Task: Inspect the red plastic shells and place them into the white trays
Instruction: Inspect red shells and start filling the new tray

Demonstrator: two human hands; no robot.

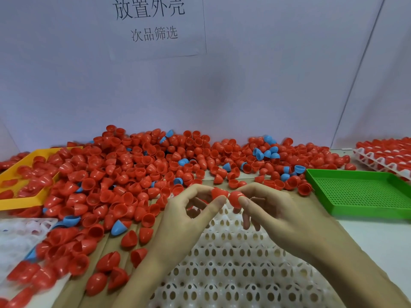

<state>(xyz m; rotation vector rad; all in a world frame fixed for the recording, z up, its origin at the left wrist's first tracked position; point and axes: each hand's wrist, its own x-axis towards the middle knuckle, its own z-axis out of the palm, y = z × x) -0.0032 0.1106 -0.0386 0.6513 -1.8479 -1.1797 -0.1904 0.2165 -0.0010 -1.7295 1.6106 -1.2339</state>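
Nearest: white tray (233, 274), pocketed with oval holes, its visible pockets unfilled, lying directly beneath both hands. Above its far edge: left hand (189, 210), thumb and forefinger pinching one red shell (219, 193); right hand (273, 210), thumb and forefinger pinching a second red shell (235, 198); the two shells sit just beside each other, near touching, held up between the hands. Step in hand, by judgement: inspection of a pair of shells, placement not yet begun. Next move calls for turning each shell to check its rim and surface, then lowering it into a tray pocket without dropping it. To the left: second white tray (20, 238), blurred. Beyond: loose heap of red shells (138, 170) with scattered blue shells (266, 152). Far left: yellow tray (26, 161) holding red shells. Right: green perforated tray (360, 192). Far right: filled white tray (384, 161). Rear: wall with paper sign (153, 25).
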